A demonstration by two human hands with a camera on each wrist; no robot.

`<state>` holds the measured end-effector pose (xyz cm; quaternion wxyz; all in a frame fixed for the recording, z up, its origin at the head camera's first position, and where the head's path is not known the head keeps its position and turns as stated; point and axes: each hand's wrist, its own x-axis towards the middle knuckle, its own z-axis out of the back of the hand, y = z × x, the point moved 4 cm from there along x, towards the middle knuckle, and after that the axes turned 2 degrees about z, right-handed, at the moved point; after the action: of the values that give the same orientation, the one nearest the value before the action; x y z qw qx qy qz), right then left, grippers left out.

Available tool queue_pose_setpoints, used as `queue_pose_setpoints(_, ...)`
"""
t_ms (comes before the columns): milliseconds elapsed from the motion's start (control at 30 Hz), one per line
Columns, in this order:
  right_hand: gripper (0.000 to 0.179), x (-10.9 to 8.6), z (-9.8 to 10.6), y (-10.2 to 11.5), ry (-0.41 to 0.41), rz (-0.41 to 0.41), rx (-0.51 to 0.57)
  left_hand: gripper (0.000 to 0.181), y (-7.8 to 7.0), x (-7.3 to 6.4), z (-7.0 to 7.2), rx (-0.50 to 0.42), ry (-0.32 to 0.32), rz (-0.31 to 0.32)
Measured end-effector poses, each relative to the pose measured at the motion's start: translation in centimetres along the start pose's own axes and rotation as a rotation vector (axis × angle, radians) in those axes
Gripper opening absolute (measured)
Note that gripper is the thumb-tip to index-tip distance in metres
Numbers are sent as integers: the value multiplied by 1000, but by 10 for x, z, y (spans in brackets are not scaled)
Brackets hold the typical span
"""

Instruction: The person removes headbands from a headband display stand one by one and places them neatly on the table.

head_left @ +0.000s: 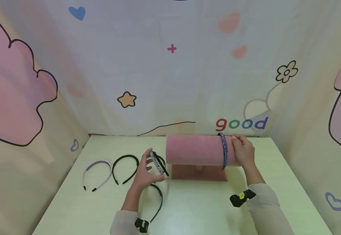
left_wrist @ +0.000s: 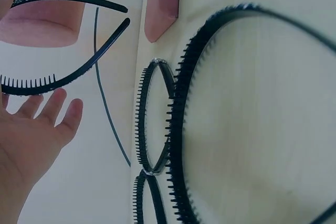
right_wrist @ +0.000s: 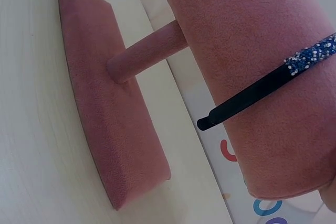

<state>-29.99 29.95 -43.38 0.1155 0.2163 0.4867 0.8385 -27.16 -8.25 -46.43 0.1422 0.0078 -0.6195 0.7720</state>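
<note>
My left hand [head_left: 143, 173] holds a black toothed headband with silvery glitter [head_left: 158, 164] between thumb and fingers, raised just left of the pink display stand. In the left wrist view, the fingers lie under the toothed arc of that headband [left_wrist: 79, 76], and its two tips point away from the palm. My right hand [head_left: 243, 150] grips the right end of the stand's plush pink roll [head_left: 195, 150], thumb on the near side. Close to that hand, a blue glitter headband [head_left: 224, 150] sits around the roll; its black tip [right_wrist: 231, 109] shows in the right wrist view.
On the table, a white headband [head_left: 111, 174] and a black headband [head_left: 138, 163] lie at left. A darker headband [head_left: 161, 199] lies in front of the left forearm. The stand's flat pink base [head_left: 199, 174] rests near the back edge, before a printed curtain [head_left: 173, 81].
</note>
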Motion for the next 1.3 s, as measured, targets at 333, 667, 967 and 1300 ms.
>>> queue_pose_setpoints(333, 40, 1, 0, -3, -4, -3, 7, 105, 6, -21, -4, -24, -140, -27)
queue_pose_setpoints(667, 40, 0, -1, -3, -12, -15, 10, 105, -1, -38, -4, -2, -232, -73)
queue_pose_setpoints(967, 40, -2, 0, -1, -13, -13, 14, 106, -8, -54, 0, 39, -277, -11)
queue_pose_setpoints(1300, 38, -2, 0, 0, -24, -1, 8, 111, 2, -64, 4, 69, -356, -74)
